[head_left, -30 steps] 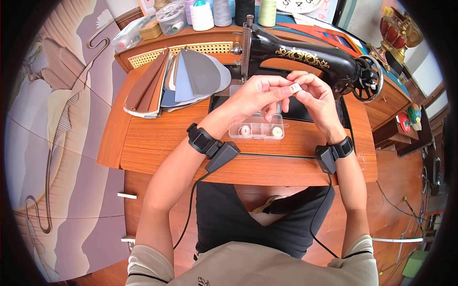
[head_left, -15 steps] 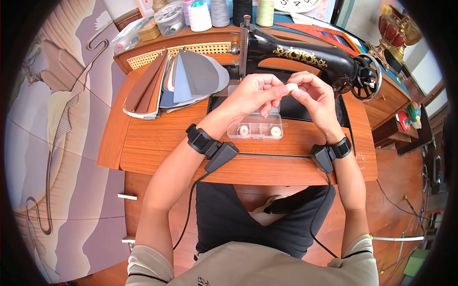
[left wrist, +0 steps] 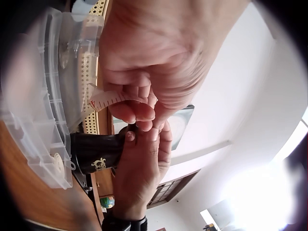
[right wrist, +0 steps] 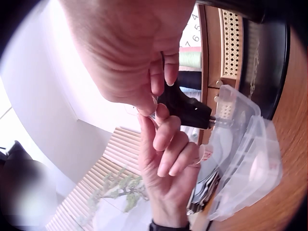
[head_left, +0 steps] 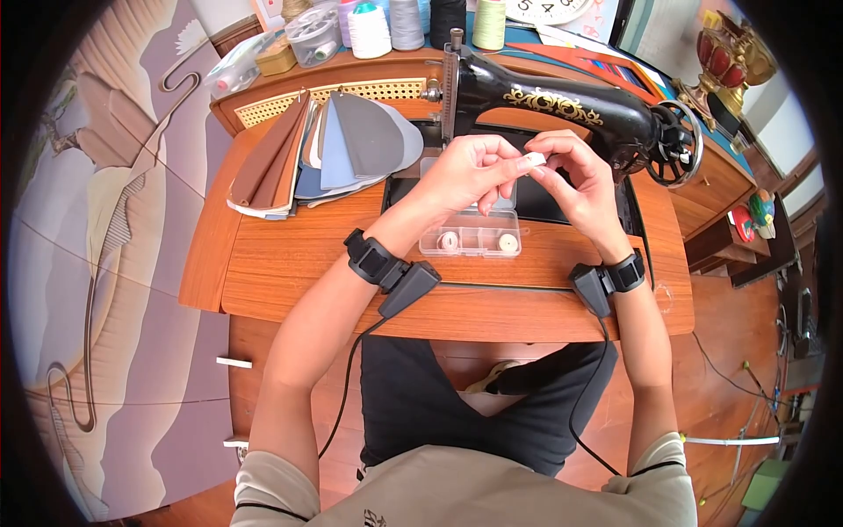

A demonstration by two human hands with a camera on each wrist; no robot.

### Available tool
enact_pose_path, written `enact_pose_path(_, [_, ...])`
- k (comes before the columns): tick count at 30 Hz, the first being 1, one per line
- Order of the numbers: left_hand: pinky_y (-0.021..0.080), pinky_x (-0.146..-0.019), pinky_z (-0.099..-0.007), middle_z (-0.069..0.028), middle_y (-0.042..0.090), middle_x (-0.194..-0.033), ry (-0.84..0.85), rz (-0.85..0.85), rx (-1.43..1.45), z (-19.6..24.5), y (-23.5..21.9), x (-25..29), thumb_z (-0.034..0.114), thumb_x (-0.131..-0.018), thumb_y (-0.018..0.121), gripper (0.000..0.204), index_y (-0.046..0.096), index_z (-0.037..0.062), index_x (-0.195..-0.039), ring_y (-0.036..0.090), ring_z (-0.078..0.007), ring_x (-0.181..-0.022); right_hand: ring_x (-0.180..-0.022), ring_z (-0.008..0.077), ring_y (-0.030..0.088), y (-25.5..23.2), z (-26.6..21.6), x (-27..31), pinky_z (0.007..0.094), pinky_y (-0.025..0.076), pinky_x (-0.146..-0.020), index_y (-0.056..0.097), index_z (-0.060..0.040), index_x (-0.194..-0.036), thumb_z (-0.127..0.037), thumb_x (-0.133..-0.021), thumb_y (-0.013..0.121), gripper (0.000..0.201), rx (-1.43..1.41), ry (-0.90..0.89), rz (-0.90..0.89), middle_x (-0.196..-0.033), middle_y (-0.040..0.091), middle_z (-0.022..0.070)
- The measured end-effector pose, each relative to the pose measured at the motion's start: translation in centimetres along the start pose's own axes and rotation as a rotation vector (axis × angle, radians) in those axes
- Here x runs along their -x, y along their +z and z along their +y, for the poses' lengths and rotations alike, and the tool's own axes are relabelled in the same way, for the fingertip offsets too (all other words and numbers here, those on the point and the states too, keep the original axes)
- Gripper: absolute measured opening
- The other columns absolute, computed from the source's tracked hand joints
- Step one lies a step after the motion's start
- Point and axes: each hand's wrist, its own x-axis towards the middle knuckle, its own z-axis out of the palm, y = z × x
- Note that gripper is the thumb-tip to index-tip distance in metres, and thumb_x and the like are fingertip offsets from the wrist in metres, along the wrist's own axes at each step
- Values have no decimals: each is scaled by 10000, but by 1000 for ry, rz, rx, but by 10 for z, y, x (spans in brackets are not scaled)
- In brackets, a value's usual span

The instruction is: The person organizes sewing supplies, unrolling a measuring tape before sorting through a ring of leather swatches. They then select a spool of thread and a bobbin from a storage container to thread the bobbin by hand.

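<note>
Both hands meet above the front of the sewing machine. My left hand (head_left: 470,176) pinches a small white strip (head_left: 535,160) between thumb and index finger. Opposite it, my right hand (head_left: 583,193) has its thumb and index fingertips at the strip's other side. In the left wrist view a tape (left wrist: 109,99) with red markings curves out from beneath the curled left fingers; the right wrist view shows this tape (right wrist: 207,152) beside the left palm. Below the hands lies an open clear plastic box (head_left: 474,237) with white round pieces (head_left: 507,242) in its compartments.
The black sewing machine (head_left: 544,97) stands behind the hands, its handwheel (head_left: 676,145) at the right. Fanned colour swatches (head_left: 338,149) lie on the wooden table (head_left: 299,272) at the left. Thread spools (head_left: 369,33) and plastic containers line the back.
The hands have shifted slightly left. The white strip has turned between the fingertips, and the right thumb and fingers have changed their position around it.
</note>
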Motion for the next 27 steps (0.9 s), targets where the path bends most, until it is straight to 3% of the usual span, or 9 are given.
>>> enact_pose_path(2, [368,-414,-176,-1,565,-643,-9,12,-55,-1,0,0,270,-899,653,249,614,26,-931,459,-37,-432,-872,151,602,1,-8,-2,270,497,-730,638,-21,-1015,1,-807,674,212,404,-129,-45,-1007,629,85])
enact_pose_path(4, [368,-414,-176,-1,566,-642,-17,23,-110,0,1,-1,261,-898,654,239,610,28,-924,460,-36,-435,-851,177,608,2,-6,-2,271,500,-709,642,-23,-1005,4,-797,677,213,433,-189,-48,-979,629,93])
enact_pose_path(7, [370,-421,-172,-4,565,-641,-25,19,-112,1,0,0,280,-908,639,254,606,29,-922,463,-36,-441,-883,170,604,2,1,0,272,505,-740,640,-20,-1008,8,-802,675,210,327,-159,-67,-1029,612,96])
enact_pose_path(9, [372,-427,-167,-11,569,-659,-33,-57,42,2,-1,1,300,-925,612,277,614,26,-967,468,-36,-446,-943,163,593,3,7,2,276,504,-792,639,-16,-1003,10,-812,674,197,-12,-99,-10,-1104,580,97])
enact_pose_path(15, [376,-427,-161,-21,577,-696,-8,-187,142,8,5,6,312,-939,587,325,609,24,-1087,471,-38,-447,-1000,149,571,5,6,3,316,482,-884,626,-4,-1030,-12,-829,672,207,-457,62,-84,-1160,548,87])
enact_pose_path(19, [375,-422,-162,-14,570,-678,5,-201,140,9,3,6,316,-930,600,325,607,19,-1060,466,-35,-445,-1005,148,572,7,4,3,332,478,-895,624,-8,-1045,-38,-839,669,213,-469,87,-72,-1173,543,81])
enact_pose_path(22, [370,-417,-162,-6,560,-653,37,-138,65,3,0,2,320,-920,617,323,605,16,-1027,463,-29,-445,-1002,139,569,4,-3,1,317,477,-882,628,-16,-1047,-57,-845,666,210,-193,-30,-52,-1126,573,62])
enact_pose_path(24, [364,-415,-160,-4,552,-633,7,-59,-21,0,-1,0,324,-912,629,311,604,20,-968,459,-25,-444,-975,124,573,0,-8,0,282,477,-862,633,-25,-1039,-49,-845,660,197,341,-147,-56,-1044,601,47])
enact_pose_path(27, [364,-414,-167,-9,551,-629,-13,-53,-19,0,-2,1,344,-908,630,321,605,26,-930,457,-32,-436,-943,108,577,-3,-4,2,251,473,-842,620,-13,-1037,-56,-859,654,187,247,-45,-97,-995,610,40])
